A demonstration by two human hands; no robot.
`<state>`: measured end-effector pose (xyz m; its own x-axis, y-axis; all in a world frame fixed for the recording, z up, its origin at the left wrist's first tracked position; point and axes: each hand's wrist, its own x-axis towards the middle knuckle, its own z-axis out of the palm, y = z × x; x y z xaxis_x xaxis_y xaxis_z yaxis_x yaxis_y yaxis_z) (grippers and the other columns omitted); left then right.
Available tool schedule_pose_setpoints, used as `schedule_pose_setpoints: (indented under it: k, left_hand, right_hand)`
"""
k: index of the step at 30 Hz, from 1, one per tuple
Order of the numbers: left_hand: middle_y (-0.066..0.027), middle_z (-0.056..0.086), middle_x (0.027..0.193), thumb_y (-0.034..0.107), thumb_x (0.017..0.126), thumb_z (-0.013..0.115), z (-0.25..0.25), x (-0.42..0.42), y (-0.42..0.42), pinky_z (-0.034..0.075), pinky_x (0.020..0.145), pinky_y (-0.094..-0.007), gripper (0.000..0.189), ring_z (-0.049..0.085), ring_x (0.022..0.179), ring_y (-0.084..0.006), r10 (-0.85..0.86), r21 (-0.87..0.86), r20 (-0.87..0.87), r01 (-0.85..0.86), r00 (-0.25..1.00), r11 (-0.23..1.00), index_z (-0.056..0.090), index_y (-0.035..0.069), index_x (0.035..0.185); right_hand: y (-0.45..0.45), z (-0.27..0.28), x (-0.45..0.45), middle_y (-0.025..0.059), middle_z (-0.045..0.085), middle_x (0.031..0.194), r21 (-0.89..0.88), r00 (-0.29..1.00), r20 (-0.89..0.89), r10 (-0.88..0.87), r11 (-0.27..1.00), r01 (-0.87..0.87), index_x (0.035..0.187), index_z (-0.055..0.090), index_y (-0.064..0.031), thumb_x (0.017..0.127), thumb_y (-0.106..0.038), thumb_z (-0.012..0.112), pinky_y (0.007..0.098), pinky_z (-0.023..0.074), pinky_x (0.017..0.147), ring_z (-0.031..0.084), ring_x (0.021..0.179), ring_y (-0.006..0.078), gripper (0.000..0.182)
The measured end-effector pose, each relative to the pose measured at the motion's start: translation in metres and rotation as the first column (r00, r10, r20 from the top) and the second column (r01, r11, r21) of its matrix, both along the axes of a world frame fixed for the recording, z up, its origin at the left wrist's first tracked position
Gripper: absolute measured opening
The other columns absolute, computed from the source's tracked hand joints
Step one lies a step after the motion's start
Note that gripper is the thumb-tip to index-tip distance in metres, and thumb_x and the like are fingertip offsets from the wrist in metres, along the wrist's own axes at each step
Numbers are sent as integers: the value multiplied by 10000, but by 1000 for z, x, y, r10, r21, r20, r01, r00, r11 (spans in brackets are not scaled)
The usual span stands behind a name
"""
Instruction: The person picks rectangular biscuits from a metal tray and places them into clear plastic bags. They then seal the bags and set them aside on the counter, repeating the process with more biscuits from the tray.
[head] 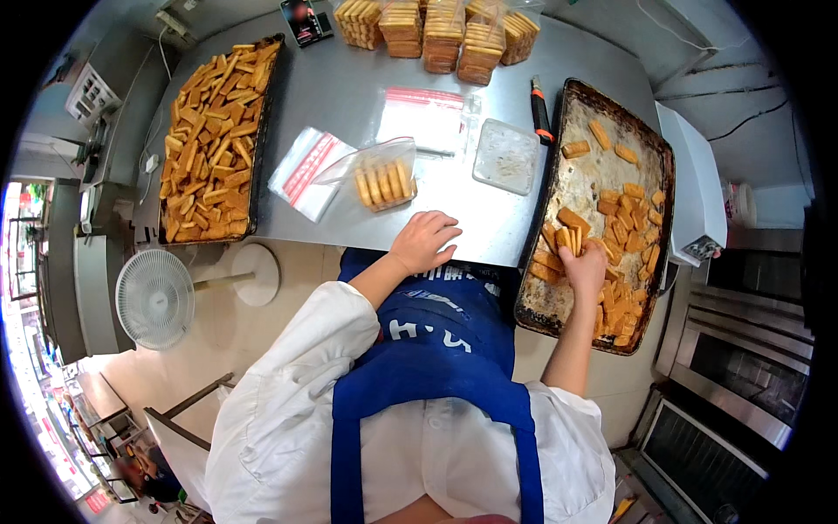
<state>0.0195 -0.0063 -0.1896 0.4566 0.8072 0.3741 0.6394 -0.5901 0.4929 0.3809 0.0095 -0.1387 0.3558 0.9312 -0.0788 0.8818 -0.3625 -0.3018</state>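
My right hand [584,262] is closed around a small row of baked biscuit sticks [568,241] over the right baking tray [556,308], where loose biscuits [619,229] lie. My left hand [429,241] rests at the front edge of the steel table [308,85], holding nothing, fingers a little apart. Ahead of it a partly filled clear zip bag [340,167] holds a row of biscuits [385,183]. This bag overlaps a stack of empty zip bags [301,180]. More flat bags [422,121] lie farther back, beside a translucent square lid or shallow container [505,157].
Filled biscuit bags [444,36] stand at the back, near a phone [302,23]. A heaped biscuit tray [209,144] is at left. An orange-and-black utility knife [541,111] lies by the right tray. A floor fan [156,299] stands lower left. Another person [157,475] is far off.
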Motion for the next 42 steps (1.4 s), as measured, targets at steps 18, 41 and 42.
schedule_pose_setpoints:
  k: [18,41,42]
  left_hand:
    - [-82,692,1100,210,764,779,175,-129,6,521,865,-416,170,669,1015,-273,403,162,-315,-369,860,915,731,111,893]
    - [-96,680,733,316,860,710,191,-74,-23,548,628,-417,222,699,715,-306,474,-19,-289,-500,832,866,776,108,820]
    - [-101,687,744,324,871,700,188,-75,-19,550,637,-420,233,702,729,-310,465,-20,-278,-490,840,872,780,108,835]
  right_hand:
    - [30,23,-17,265,711,1075,-250,983,-156,-99,967,57,1104,731,21,791,-434,737,465,535,872,693,988,388,552]
    - [15,-3,-1,66,693,855,-132,741,-669,-63,991,-34,951,694,46,860,-251,704,302,470,679,613,746,141,311]
    - [17,-7,1,62,689,841,-153,754,-654,-57,986,-59,899,689,45,855,-247,705,293,466,673,610,741,132,296]
